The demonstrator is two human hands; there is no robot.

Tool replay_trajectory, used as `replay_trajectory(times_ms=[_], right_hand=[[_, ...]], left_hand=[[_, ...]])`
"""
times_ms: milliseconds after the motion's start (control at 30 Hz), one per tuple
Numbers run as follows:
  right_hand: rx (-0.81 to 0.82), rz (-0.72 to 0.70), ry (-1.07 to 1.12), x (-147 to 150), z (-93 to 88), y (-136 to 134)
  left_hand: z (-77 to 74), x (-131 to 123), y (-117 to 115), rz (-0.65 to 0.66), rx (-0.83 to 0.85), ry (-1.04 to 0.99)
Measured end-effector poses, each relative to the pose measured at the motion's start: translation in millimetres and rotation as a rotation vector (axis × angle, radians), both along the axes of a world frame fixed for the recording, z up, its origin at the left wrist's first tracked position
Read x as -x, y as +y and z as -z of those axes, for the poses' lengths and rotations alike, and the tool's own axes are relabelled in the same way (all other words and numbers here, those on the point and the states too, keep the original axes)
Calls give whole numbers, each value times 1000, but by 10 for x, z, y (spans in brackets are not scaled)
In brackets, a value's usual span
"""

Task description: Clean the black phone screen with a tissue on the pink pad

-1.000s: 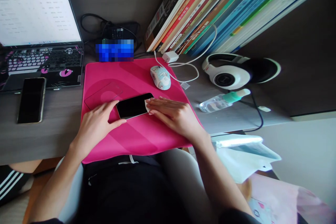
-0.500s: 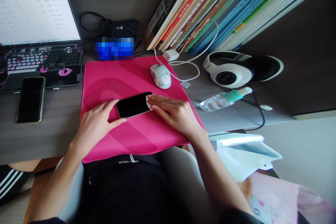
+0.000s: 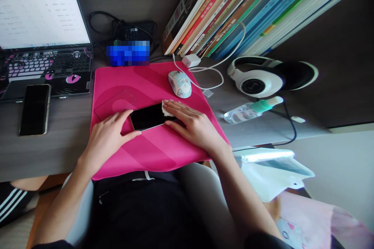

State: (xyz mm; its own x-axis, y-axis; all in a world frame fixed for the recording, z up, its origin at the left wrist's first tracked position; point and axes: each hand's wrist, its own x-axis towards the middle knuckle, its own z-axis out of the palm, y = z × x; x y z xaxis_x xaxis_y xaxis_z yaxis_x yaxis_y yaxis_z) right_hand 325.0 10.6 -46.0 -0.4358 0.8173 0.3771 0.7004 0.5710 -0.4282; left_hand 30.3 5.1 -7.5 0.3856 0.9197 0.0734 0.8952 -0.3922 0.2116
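A black phone (image 3: 147, 117) lies face up on the pink mat (image 3: 146, 79). My left hand (image 3: 106, 138) grips its left end, thumb along the near edge and fingers at the far corner. Under the fingers of my right hand (image 3: 194, 126) is a small white cloth or tissue (image 3: 167, 109), pressed onto the right part of the screen. A thin clear sheet (image 3: 115, 103) rests on the mat, just beyond my left hand. Beyond the phone sits a patterned mouse (image 3: 179, 84).
At the left are a laptop (image 3: 46, 66) and a second phone (image 3: 35, 109). To the right lie a spray bottle (image 3: 244, 112), white headphones (image 3: 257, 76) and a charger (image 3: 191, 60) with its cable. Books (image 3: 204, 19) stand at the back; a plastic bag (image 3: 269, 167) hangs by the desk's edge.
My right hand and the white cloth have shifted slightly left over the phone screen, with the fingers a little more spread. My left hand keeps its hold.
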Motion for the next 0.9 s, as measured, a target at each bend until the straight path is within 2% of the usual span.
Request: replay_trajectory(times_ms=[900], right_hand=[[6,8,32,2,12,-3]], left_hand=[[8,-8,-2,-5,-2,11]])
